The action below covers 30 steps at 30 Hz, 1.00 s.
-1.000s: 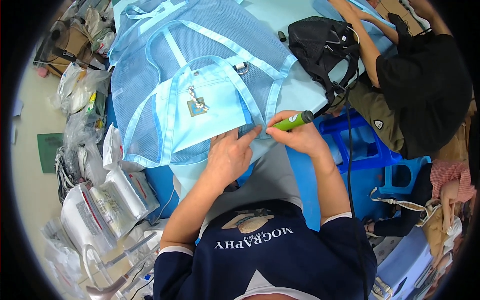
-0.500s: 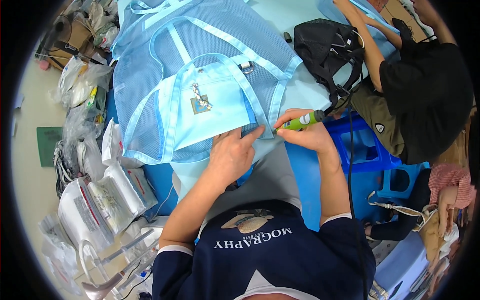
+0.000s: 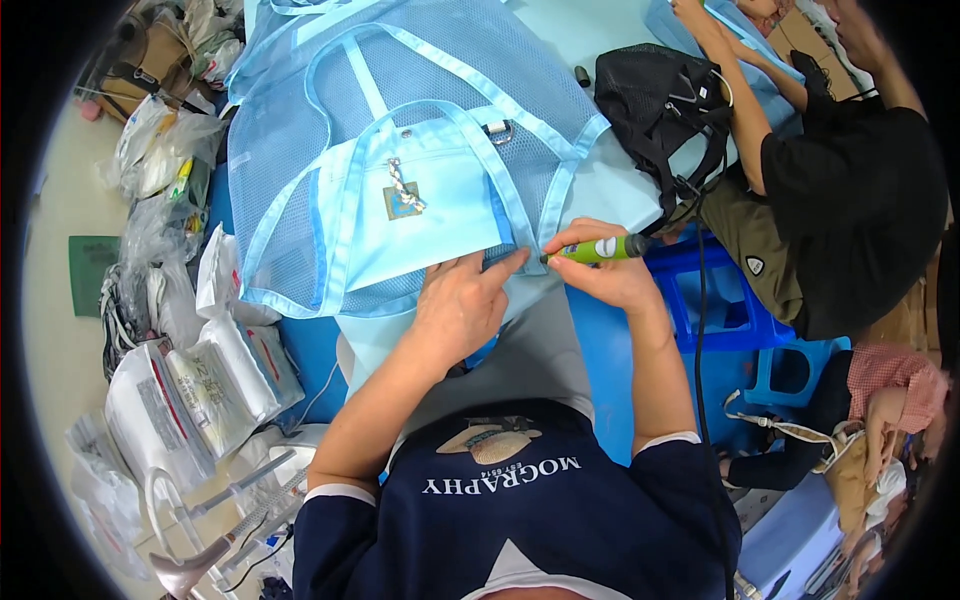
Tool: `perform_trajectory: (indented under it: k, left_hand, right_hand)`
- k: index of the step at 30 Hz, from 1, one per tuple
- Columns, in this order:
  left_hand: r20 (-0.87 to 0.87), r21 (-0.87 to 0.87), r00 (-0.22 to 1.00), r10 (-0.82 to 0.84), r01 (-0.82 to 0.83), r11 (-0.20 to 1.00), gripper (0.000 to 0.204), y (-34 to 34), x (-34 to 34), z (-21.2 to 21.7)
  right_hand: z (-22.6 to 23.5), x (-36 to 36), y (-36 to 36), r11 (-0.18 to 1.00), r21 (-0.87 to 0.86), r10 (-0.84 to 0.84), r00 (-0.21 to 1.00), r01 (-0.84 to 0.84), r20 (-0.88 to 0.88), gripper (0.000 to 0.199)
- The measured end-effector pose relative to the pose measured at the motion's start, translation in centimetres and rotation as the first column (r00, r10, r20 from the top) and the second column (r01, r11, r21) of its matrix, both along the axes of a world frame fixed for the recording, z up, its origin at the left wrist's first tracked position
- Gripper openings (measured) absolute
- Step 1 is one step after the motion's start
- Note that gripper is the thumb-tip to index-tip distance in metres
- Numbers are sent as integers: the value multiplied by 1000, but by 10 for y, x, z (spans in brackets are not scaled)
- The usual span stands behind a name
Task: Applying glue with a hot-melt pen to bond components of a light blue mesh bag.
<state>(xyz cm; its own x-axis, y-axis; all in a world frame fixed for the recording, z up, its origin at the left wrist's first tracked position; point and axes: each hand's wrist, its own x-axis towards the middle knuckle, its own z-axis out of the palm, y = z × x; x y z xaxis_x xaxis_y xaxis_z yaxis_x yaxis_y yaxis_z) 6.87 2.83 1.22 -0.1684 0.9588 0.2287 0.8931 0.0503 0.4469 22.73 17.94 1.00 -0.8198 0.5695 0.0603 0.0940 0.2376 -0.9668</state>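
A light blue mesh bag (image 3: pixel 270 140) lies spread over the table, with pale blue straps and a solid pocket (image 3: pixel 430 225) bearing a small square patch and a braided cord. My left hand (image 3: pixel 462 308) rests flat on the bag's near edge, index finger stretched right and fingers apart; some fingertips are hidden at the pocket's lower edge. My right hand (image 3: pixel 607 272) grips a green pen-shaped tool (image 3: pixel 605 249) with a black rear end. Its tip is at the foot of a strap, close by my left index finger; whether it touches the fabric I cannot tell.
A black mesh bag (image 3: pixel 650 100) lies at the right, beside a small black cap-like piece (image 3: pixel 582 76). Another person (image 3: pixel 840 200) works there near a blue stool (image 3: pixel 700 300). A black cable (image 3: pixel 702 340) hangs by my right arm. Plastic-wrapped packages (image 3: pixel 160 410) lie left.
The green tool in my right hand has tilted to lie more level, its tip still by the strap's foot. My left hand keeps its place on the bag. The whole view has shifted slightly.
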Motion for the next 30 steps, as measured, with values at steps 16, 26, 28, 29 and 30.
perform_trajectory:
  k: [16,26,28,29,30]
  left_hand:
    - [77,42,982,-172,169,985,34,12,-30,-3]
    - [438,-229,889,-135,256,939,50,15,-36,3]
    - [438,-255,890,-130,261,931,50,17,-37,8]
    - [431,-285,893,-132,273,919,51,17,-36,9]
    - [438,-282,890,-127,270,921,51,16,-37,8]
  right_hand:
    - [-6,8,4,999,-9,-41,994,40,-97,11]
    - [8,-12,-13,997,58,55,997,-59,54,10]
    - [14,-14,-12,994,77,66,993,-74,99,11]
    - [16,-15,-11,992,96,68,988,-81,136,11]
    - [16,-14,-11,992,95,74,987,-88,144,11]
